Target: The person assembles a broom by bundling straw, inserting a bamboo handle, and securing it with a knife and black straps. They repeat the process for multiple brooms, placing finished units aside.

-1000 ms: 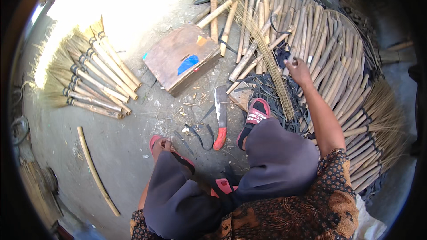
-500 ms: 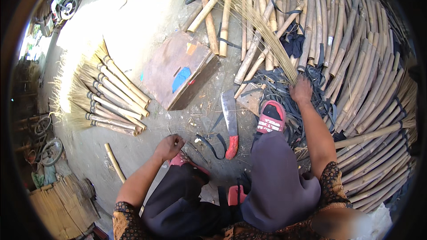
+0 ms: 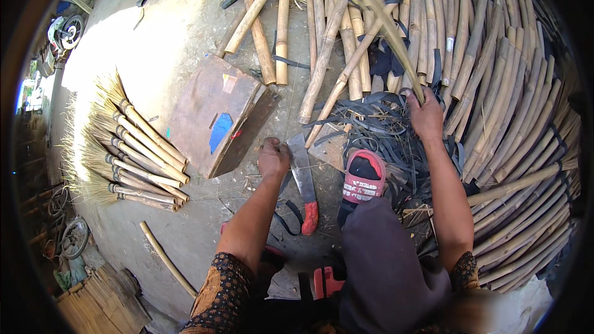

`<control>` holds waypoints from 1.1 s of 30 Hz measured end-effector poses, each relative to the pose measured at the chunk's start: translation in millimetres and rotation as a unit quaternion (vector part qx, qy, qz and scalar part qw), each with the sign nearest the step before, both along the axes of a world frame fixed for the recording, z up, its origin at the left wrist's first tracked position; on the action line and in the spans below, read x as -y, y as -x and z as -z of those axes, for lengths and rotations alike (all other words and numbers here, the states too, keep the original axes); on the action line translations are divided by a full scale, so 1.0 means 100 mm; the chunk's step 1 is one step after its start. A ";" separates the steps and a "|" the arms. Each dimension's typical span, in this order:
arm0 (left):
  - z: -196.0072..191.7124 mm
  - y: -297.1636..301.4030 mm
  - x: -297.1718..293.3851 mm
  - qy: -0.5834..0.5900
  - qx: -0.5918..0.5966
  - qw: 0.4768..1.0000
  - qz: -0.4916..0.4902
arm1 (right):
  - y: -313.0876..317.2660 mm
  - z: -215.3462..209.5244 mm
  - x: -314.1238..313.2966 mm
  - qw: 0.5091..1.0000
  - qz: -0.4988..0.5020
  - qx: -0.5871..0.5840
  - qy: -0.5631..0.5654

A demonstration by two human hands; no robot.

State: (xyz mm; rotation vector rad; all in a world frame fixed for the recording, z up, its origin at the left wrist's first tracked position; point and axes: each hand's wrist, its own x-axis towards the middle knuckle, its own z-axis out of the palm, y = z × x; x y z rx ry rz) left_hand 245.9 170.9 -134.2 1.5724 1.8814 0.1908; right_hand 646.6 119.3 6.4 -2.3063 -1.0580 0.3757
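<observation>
My right hand (image 3: 427, 114) is closed round the lower end of a bundle of thin straw-coloured bristle sticks (image 3: 391, 31), which slants up and away to the left. Below the bundle lies a tangled heap of black rubber strips (image 3: 390, 127). My left hand (image 3: 273, 159) is curled closed just left of the blade of a machete (image 3: 301, 170); whether it holds anything is hidden. The machete lies on the ground, its red-wrapped handle toward me. A black strip (image 3: 286, 216) curves beside that handle.
Several short brooms with bamboo handles (image 3: 148, 142) lie at the left. A wooden box (image 3: 207, 108) stands ahead. Many bamboo poles (image 3: 495, 86) are piled along the right and far side. A loose bamboo stick (image 3: 166, 256) lies near left. My pink sandal (image 3: 364, 176) is beside the strips.
My left hand has moved forward and right, from by my knee to beside the machete blade. My right hand has lifted the bristle bundle slightly, and the bundle looks more gathered.
</observation>
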 end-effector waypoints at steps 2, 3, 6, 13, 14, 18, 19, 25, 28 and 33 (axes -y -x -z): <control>0.04 0.03 -0.05 -0.011 0.044 0.998 -0.032 | -0.07 -0.10 -0.03 0.997 0.014 -0.048 -0.053; 0.05 0.04 -0.07 -0.024 0.023 0.999 -0.006 | -0.09 -0.14 -0.05 0.996 0.015 -0.058 -0.067; -0.02 0.01 -0.12 -0.039 -0.045 0.998 0.033 | -0.05 -0.27 -0.09 0.978 0.009 -0.151 -0.146; -0.47 -0.28 0.02 -0.104 0.082 0.989 -0.070 | 0.23 -0.73 -0.17 0.935 0.033 -0.258 -0.241; -0.59 -0.32 0.06 -0.098 0.119 0.982 -0.107 | 0.26 -0.81 -0.18 0.918 0.038 -0.281 -0.276; -1.18 -0.53 0.20 -0.071 0.320 0.940 -0.099 | 0.47 -1.10 -0.17 0.883 -0.007 -0.378 -0.277; -1.35 -0.60 0.22 -0.054 0.359 0.928 -0.084 | 0.61 -1.12 -0.16 0.850 -0.037 -0.435 -0.294; -2.13 -1.06 0.41 -0.091 0.413 0.897 0.130 | 1.62 -0.98 -0.34 0.762 -0.110 -0.588 -0.248; -2.24 -1.01 0.38 -0.128 0.310 0.929 0.158 | 1.83 -0.90 -0.43 0.893 -0.128 -0.367 -0.228; -2.13 -0.69 0.40 -0.066 0.311 0.933 0.168 | 1.99 -0.95 -0.34 0.810 -0.217 -0.516 -0.175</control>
